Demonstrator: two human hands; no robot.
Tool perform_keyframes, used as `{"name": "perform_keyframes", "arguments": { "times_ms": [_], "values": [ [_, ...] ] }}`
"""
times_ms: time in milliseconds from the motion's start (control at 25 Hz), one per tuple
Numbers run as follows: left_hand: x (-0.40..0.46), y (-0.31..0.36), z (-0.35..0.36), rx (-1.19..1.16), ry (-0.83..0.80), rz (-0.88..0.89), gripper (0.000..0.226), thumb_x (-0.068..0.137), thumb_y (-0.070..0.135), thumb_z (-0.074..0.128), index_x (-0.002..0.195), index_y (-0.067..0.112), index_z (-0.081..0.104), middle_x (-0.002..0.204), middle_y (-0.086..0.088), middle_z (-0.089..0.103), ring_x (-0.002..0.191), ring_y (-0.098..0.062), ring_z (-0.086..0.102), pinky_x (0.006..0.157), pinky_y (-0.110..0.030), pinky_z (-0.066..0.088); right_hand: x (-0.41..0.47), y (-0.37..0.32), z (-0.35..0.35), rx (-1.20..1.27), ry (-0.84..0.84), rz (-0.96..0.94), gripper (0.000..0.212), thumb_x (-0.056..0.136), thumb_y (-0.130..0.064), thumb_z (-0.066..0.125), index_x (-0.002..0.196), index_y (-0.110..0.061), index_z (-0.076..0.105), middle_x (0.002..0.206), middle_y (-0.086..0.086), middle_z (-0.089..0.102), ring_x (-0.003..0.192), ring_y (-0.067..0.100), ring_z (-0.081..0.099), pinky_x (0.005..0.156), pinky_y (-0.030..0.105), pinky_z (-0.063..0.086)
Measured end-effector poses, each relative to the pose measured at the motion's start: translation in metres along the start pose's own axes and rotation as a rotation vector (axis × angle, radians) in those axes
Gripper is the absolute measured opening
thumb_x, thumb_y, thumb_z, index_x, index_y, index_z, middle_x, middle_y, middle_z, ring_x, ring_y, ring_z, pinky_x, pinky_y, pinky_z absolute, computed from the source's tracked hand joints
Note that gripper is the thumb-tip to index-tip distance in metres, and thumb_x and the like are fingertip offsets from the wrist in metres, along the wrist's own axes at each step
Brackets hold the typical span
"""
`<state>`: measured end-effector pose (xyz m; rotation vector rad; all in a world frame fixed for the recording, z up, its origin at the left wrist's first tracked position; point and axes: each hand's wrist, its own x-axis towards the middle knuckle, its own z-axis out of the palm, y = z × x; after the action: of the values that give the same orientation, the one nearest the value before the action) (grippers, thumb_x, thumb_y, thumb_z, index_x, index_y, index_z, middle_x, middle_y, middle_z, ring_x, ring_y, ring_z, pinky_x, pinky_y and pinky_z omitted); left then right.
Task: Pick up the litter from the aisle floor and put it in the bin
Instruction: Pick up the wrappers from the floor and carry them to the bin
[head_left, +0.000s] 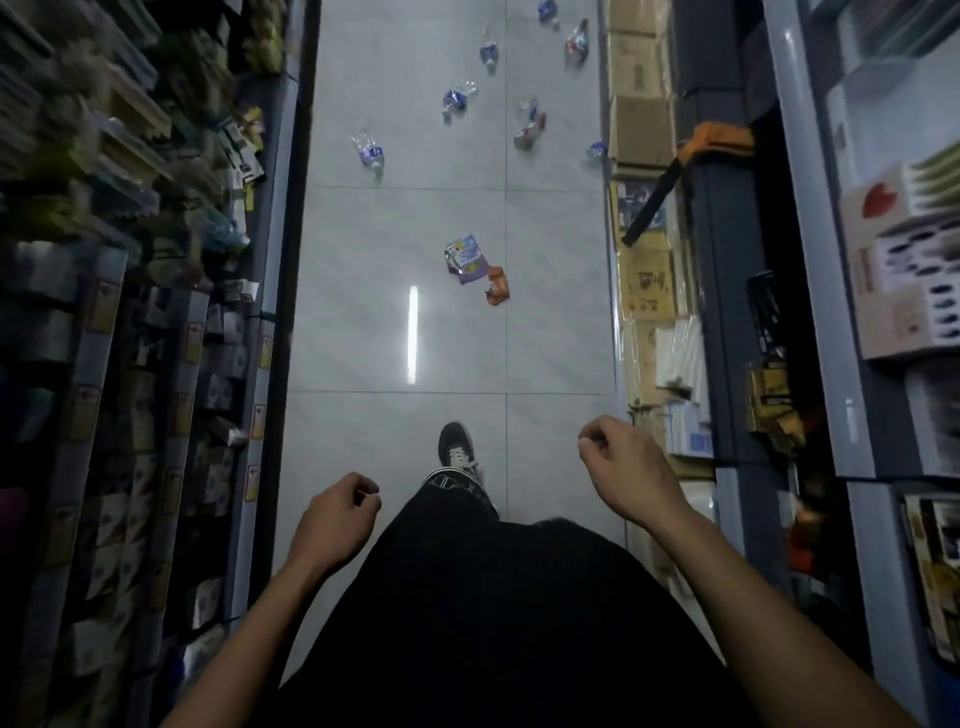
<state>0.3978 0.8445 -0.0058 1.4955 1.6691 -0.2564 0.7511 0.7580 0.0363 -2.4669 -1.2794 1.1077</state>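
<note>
Your left hand (332, 525) and right hand (626, 470) hung loosely curled, holding nothing. Crumpled purple foil wrapper (465, 258) touched the orange wrapper (497, 285) mid-frame; crushed clear plastic bottles (370, 151) lay scattered across the upper centre.

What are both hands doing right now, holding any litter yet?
Left hand: loosely curled, holding nothing.
Right hand: loosely curled, holding nothing.

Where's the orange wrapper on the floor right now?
In the head view, the orange wrapper lies mid-aisle, slightly right of centre, touching the lower right corner of the purple snack packet, ahead of the person's shoe.
</note>
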Motion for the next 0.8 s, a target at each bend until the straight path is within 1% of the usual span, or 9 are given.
{"name": "perform_keyframes", "arguments": {
  "times_ms": [200,320,480,560,680,800],
  "values": [
    [0.097,0.091,-0.065,0.08,-0.057,0.101,0.019,0.093,0.031,0.054,0.108,0.027,0.066,0.105,0.008,0.069,0.094,-0.012,0.063,0.085,-0.036,0.053,0.06,-0.021,-0.035,0.016,0.011,0.111,0.012,0.099,-0.035,0.053,0.098,-0.028,0.063,0.096,-0.011,0.063,0.087,0.01,0.06,0.076,0.036,0.053],
    [0.15,0.157,-0.099,0.174,-0.1,0.189,0.024,0.093,0.031,0.052,0.113,0.026,0.065,0.106,0.01,0.067,0.096,-0.013,0.063,0.086,-0.036,0.053,0.094,-0.023,-0.06,0.088,0.05,0.186,0.009,0.1,-0.032,0.055,0.097,-0.029,0.063,0.094,-0.012,0.063,0.086,0.008,0.059,0.075,0.035,0.051],
    [0.223,0.247,-0.133,0.216,-0.067,0.269,0.028,0.094,0.031,0.052,0.117,0.024,0.066,0.109,0.005,0.069,0.097,-0.015,0.064,0.087,-0.038,0.054,0.154,-0.022,-0.099,0.149,0.074,0.226,0.009,0.099,-0.03,0.058,0.09,-0.031,0.062,0.091,-0.012,0.064,0.085,0.011,0.061,0.074,0.036,0.052],
    [0.255,0.288,-0.142,0.219,-0.03,0.267,0.028,0.093,0.032,0.051,0.116,0.025,0.066,0.109,0.004,0.069,0.097,-0.016,0.064,0.086,-0.038,0.054,0.193,-0.021,-0.121,0.18,0.077,0.214,0.009,0.098,-0.029,0.059,0.09,-0.03,0.063,0.091,-0.013,0.064,0.085,0.013,0.063,0.077,0.038,0.054],
    [0.293,0.334,-0.151,0.199,-0.009,0.212,0.026,0.091,0.033,0.051,0.112,0.028,0.065,0.107,0.004,0.07,0.095,-0.016,0.064,0.085,-0.037,0.054,0.264,-0.026,-0.166,0.167,0.055,0.178,0.008,0.1,-0.03,0.058,0.097,-0.026,0.065,0.097,-0.01,0.066,0.088,0.013,0.063,0.081,0.038,0.055],
    [0.306,0.36,-0.155,0.173,-0.027,0.125,0.024,0.09,0.035,0.051,0.11,0.03,0.065,0.106,0.004,0.072,0.094,-0.017,0.065,0.086,-0.039,0.055,0.331,-0.039,-0.206,0.144,0.026,0.11,0.011,0.1,-0.029,0.057,0.1,-0.024,0.066,0.097,-0.008,0.066,0.088,0.014,0.062,0.082,0.04,0.055]
  ]
}}
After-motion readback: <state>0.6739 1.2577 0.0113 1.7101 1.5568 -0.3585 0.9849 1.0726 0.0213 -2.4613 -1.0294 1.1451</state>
